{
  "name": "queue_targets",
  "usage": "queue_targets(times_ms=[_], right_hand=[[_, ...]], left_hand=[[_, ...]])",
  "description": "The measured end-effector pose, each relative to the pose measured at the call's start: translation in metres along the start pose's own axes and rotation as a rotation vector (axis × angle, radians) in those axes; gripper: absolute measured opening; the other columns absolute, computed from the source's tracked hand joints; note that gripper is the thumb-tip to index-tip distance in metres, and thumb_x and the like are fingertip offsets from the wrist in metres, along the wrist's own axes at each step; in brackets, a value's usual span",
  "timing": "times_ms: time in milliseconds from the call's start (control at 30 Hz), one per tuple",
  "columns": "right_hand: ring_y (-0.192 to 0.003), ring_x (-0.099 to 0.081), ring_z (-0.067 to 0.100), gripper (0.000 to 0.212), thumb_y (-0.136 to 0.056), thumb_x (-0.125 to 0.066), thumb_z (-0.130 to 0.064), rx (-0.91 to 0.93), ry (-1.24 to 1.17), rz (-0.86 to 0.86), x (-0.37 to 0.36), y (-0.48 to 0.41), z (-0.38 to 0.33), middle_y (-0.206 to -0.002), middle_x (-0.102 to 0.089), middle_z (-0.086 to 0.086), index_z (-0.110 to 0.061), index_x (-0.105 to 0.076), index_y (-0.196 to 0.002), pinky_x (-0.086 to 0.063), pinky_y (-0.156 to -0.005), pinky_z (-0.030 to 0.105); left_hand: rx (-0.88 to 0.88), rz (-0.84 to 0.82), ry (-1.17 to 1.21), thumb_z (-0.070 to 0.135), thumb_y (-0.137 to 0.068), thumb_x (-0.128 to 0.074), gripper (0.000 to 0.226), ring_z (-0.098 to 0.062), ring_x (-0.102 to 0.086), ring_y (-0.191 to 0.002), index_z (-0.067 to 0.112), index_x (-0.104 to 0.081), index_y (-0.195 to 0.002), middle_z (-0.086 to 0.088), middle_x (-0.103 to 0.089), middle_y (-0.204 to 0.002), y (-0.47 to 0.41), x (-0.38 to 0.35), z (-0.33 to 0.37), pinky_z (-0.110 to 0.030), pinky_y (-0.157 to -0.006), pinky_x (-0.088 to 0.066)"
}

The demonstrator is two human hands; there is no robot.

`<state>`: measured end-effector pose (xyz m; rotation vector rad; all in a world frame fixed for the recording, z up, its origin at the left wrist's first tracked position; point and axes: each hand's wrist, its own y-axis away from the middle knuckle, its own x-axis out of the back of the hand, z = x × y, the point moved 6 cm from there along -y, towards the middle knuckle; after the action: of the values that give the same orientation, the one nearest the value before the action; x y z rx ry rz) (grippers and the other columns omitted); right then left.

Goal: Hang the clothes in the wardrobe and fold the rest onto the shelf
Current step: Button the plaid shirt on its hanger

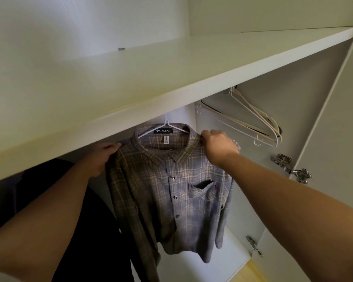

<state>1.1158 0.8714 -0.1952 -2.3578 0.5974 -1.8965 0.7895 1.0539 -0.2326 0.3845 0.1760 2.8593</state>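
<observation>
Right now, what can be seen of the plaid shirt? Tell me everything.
The plaid shirt is a grey-brown checked button-up of soft, woven-looking cloth, with dark buttons, a chest pocket and a black collar label reading CAESAR. It hangs on a white hanger under the wardrobe shelf, front towards the camera, long sleeves drooping. The left hand grips one shoulder; the right hand pinches the collar edge on the other side. A dark garment hangs beside it.

Shelf (171,78) runs across the top of the frame, and the shirt (171,190) hangs on its hanger (167,125) right under it, mid-frame. Left hand (102,157) is on the shirt's left shoulder, right hand (216,145) on the collar's right edge. Spare hangers (253,123) are upper right, and there's probably another garment (69,231) lower left.
</observation>
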Motion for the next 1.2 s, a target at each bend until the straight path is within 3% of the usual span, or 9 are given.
queue_targets(times_ms=[67,167,300,400,500,600,700,933,1200], right_hand=[[-0.112,-0.049,0.033,0.025,-0.097,-0.048,-0.013,0.004,0.024,0.005,0.003,0.0,0.002,-0.112,-0.057,0.012,-0.012,-0.052,-0.121,-0.046,-0.085,0.042],[-0.112,-0.049,0.034,0.023,-0.098,-0.046,-0.017,-0.003,0.012,-0.002,0.007,0.0,0.004,-0.112,-0.057,0.013,-0.011,-0.052,-0.119,-0.047,-0.087,0.044],[-0.112,-0.049,0.035,0.024,-0.098,-0.042,-0.018,-0.013,0.005,-0.011,0.009,0.003,0.002,-0.113,-0.058,0.014,-0.009,-0.052,-0.118,-0.046,-0.088,0.044],[-0.112,-0.048,0.035,0.025,-0.098,-0.041,-0.018,-0.016,0.015,-0.012,0.009,0.006,0.001,-0.116,-0.058,0.014,-0.01,-0.051,-0.119,-0.044,-0.089,0.043],[-0.113,-0.048,0.034,0.027,-0.096,-0.041,-0.017,-0.025,0.023,-0.024,0.009,0.007,0.0,-0.117,-0.057,0.014,-0.01,-0.05,-0.12,-0.044,-0.088,0.043],[-0.113,-0.048,0.034,0.027,-0.096,-0.041,-0.017,-0.037,0.021,-0.025,0.008,0.008,-0.002,-0.117,-0.057,0.014,-0.01,-0.05,-0.121,-0.044,-0.088,0.043],[-0.114,-0.048,0.033,0.027,-0.096,-0.041,-0.016,-0.052,0.013,-0.026,0.007,0.009,-0.003,-0.118,-0.058,0.013,-0.011,-0.05,-0.121,-0.044,-0.088,0.042],[-0.113,-0.049,0.033,0.026,-0.096,-0.041,-0.015,-0.058,-0.005,-0.035,0.005,0.01,-0.004,-0.116,-0.058,0.013,-0.01,-0.049,-0.12,-0.045,-0.088,0.043],[-0.116,-0.047,0.033,0.029,-0.094,-0.042,-0.013,-0.082,0.024,-0.055,0.002,0.012,-0.005,-0.116,-0.055,0.012,-0.013,-0.047,-0.123,-0.044,-0.086,0.044]], left_hand=[[0.047,-0.074,0.077,0.011,-0.095,-0.061,0.014,-0.021,-0.07,-0.075,0.01,-0.074,-0.088,-0.011,-0.071,-0.092,0.001,-0.003,-0.004,-0.032,-0.07,-0.054],[0.063,-0.098,0.136,0.001,-0.096,-0.055,0.024,-0.013,-0.07,-0.063,0.008,-0.072,-0.081,-0.005,-0.073,-0.073,0.004,-0.007,-0.005,-0.026,-0.06,-0.057],[0.044,-0.127,0.149,-0.003,-0.097,-0.05,0.025,-0.014,-0.065,-0.063,0.014,-0.06,-0.082,-0.001,-0.066,-0.069,0.006,-0.004,-0.006,-0.029,-0.061,-0.053],[0.042,-0.149,0.102,-0.005,-0.098,-0.046,0.029,-0.017,-0.059,-0.064,0.016,-0.053,-0.08,-0.002,-0.06,-0.071,0.005,0.0,-0.004,-0.028,-0.055,-0.049],[-0.009,-0.15,-0.027,-0.006,-0.098,-0.043,0.04,-0.014,-0.057,-0.061,0.021,-0.059,-0.071,-0.001,-0.059,-0.069,0.009,0.001,0.0,-0.027,-0.056,-0.045],[-0.145,-0.071,-0.277,-0.014,-0.095,-0.037,0.059,-0.021,-0.053,-0.064,0.019,-0.062,-0.053,-0.008,-0.057,-0.068,0.011,0.001,0.005,-0.027,-0.061,-0.041],[-0.268,0.074,-0.487,-0.015,-0.093,-0.037,0.054,-0.025,-0.053,-0.07,0.018,-0.064,-0.06,-0.009,-0.061,-0.071,0.012,0.0,0.011,-0.03,-0.067,-0.039],[-0.282,0.144,-0.64,-0.01,-0.075,-0.064,0.033,-0.021,-0.045,-0.063,0.017,-0.047,-0.072,-0.005,-0.05,-0.07,0.027,-0.004,0.01,-0.032,-0.058,-0.034],[-0.26,0.321,-0.808,-0.013,-0.08,-0.054,0.034,-0.024,-0.04,-0.066,0.015,-0.038,-0.072,-0.006,-0.042,-0.068,0.031,0.029,0.001,-0.035,-0.056,-0.023]])
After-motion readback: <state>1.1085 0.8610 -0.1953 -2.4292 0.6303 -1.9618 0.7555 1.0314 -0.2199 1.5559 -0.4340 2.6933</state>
